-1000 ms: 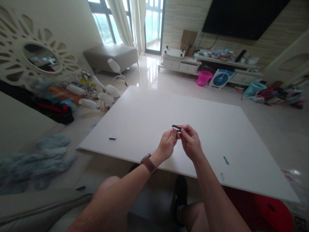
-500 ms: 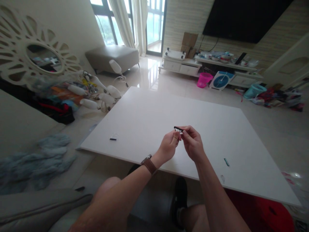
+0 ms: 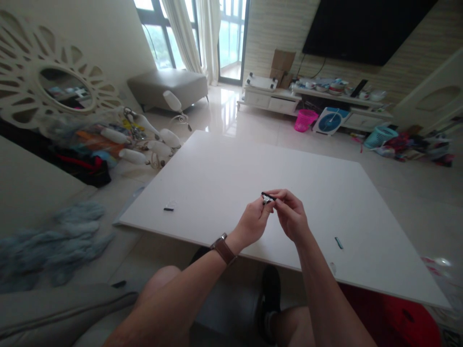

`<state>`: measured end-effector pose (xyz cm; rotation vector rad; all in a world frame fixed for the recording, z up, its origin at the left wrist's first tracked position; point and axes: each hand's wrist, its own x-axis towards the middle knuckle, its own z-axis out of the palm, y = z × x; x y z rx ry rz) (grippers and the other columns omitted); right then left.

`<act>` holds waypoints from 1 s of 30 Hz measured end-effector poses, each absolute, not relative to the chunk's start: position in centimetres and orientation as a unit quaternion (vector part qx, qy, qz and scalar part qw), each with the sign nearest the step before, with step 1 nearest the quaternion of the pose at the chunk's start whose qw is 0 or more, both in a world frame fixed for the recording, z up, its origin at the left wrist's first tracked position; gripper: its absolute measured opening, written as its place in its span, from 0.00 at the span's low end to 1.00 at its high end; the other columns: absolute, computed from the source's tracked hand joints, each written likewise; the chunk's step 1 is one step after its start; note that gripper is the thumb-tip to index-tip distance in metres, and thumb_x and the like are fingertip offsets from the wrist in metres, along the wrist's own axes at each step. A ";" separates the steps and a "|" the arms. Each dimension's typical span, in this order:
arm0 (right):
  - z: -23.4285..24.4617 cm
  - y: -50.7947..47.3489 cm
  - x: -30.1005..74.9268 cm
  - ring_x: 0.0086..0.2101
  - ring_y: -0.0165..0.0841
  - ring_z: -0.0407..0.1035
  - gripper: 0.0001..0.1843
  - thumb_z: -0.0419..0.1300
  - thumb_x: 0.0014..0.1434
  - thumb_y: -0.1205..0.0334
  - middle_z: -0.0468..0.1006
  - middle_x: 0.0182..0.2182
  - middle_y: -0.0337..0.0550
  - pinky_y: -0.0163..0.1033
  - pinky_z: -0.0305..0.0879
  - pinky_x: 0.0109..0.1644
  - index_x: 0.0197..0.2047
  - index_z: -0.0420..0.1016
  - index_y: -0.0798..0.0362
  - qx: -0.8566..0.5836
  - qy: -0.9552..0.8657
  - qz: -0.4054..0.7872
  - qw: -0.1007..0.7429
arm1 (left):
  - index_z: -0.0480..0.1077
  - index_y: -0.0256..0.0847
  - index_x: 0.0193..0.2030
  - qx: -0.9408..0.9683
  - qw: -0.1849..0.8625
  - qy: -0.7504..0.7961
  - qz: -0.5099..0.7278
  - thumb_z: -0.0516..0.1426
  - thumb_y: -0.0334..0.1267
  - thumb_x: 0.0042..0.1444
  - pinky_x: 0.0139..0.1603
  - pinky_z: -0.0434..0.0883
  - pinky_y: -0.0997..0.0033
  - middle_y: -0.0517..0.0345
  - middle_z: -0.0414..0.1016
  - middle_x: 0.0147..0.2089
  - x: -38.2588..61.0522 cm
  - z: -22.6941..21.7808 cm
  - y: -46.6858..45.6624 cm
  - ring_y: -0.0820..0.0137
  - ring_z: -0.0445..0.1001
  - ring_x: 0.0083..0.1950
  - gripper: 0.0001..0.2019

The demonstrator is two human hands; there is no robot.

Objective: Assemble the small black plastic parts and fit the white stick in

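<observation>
Above the middle of the white tabletop, my two hands meet around a small black-and-silver piece, a dark bar with a shiny metallic part under it. My left hand is closed on the metallic part, thumb uppermost. The fingers of my right hand pinch the right end of the dark bar. What exactly the piece is, I cannot make out. To the left on the table lies a short black bar beside some clear plastic. A small dark green strip rests right of my right forearm.
A small clear item lies near the table's front edge. Lamp arms with white shades stand on the floor at the left. A red stool is under the right front edge. Beyond are a pink basket and a low cabinet.
The piece has turned slightly in my fingers, and more of its metallic part shows. Both hands stay in nearly the same place, still gripping it.
</observation>
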<state>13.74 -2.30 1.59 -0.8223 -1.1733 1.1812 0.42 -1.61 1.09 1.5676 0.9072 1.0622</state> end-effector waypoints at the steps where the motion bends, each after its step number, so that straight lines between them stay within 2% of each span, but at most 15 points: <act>1: 1.6 -2.3 13.8 0.39 0.37 0.70 0.05 0.65 0.59 0.57 0.79 0.43 0.44 0.42 0.65 0.41 0.35 0.77 0.48 -0.359 -0.509 0.506 0.597 | 0.65 0.39 0.33 0.649 0.498 0.374 0.437 0.48 0.48 0.66 0.32 0.61 0.72 0.60 0.68 0.27 0.4 1.1 -1.7 0.71 0.65 0.30 0.16; 5: 1.6 -2.4 14.1 0.34 0.35 0.68 0.04 0.66 0.58 0.59 0.79 0.43 0.44 0.40 0.64 0.35 0.34 0.77 0.49 -0.369 -0.523 0.492 0.590 | 0.65 0.39 0.33 0.656 0.498 0.370 0.429 0.47 0.49 0.67 0.30 0.60 0.73 0.61 0.66 0.26 0.4 1.0 -1.8 0.72 0.64 0.29 0.18; 7: 1.6 -2.4 14.1 0.35 0.35 0.69 0.04 0.66 0.58 0.60 0.78 0.42 0.43 0.39 0.64 0.35 0.32 0.76 0.49 -0.368 -0.519 0.499 0.589 | 0.66 0.39 0.32 0.657 0.501 0.369 0.426 0.47 0.49 0.67 0.29 0.59 0.73 0.61 0.66 0.25 0.4 1.0 -1.8 0.72 0.63 0.28 0.18; 11: 1.9 -2.4 13.9 0.46 0.39 0.71 0.08 0.64 0.60 0.60 0.79 0.47 0.44 0.42 0.66 0.45 0.29 0.73 0.50 -0.354 -0.490 0.526 0.598 | 0.66 0.39 0.32 0.635 0.521 0.371 0.432 0.49 0.50 0.65 0.29 0.59 0.73 0.61 0.66 0.25 0.6 1.0 -1.8 0.72 0.63 0.27 0.18; 13: 2.0 -2.4 13.8 0.48 0.40 0.72 0.10 0.63 0.60 0.60 0.79 0.48 0.45 0.44 0.66 0.50 0.28 0.72 0.50 -0.343 -0.469 0.551 0.599 | 0.66 0.39 0.32 0.621 0.532 0.370 0.441 0.50 0.50 0.65 0.28 0.60 0.73 0.61 0.66 0.24 0.8 1.0 -1.8 0.73 0.63 0.27 0.18; 23: 1.6 -2.5 13.5 0.48 0.39 0.74 0.11 0.67 0.57 0.56 0.80 0.46 0.42 0.47 0.68 0.54 0.29 0.70 0.48 -0.327 -0.421 0.601 0.595 | 0.61 0.40 0.25 0.624 0.548 0.344 0.437 0.50 0.47 0.65 0.26 0.55 0.73 0.63 0.60 0.20 0.8 1.4 -1.5 0.74 0.58 0.25 0.19; 27: 1.6 -2.5 13.5 0.50 0.42 0.73 0.13 0.68 0.56 0.55 0.79 0.48 0.42 0.48 0.70 0.52 0.28 0.70 0.48 -0.336 -0.418 0.604 0.590 | 0.59 0.39 0.22 0.618 0.580 0.329 0.417 0.51 0.43 0.62 0.25 0.53 0.74 0.65 0.57 0.20 0.6 1.5 -1.3 0.77 0.54 0.24 0.17; 30: 1.5 -2.5 13.4 0.50 0.42 0.73 0.13 0.69 0.56 0.56 0.79 0.49 0.43 0.49 0.68 0.54 0.28 0.70 0.49 -0.346 -0.430 0.586 0.594 | 0.55 0.40 0.20 0.595 0.603 0.341 0.408 0.53 0.41 0.58 0.24 0.49 0.74 0.66 0.54 0.19 0.6 1.3 -1.2 0.78 0.50 0.22 0.17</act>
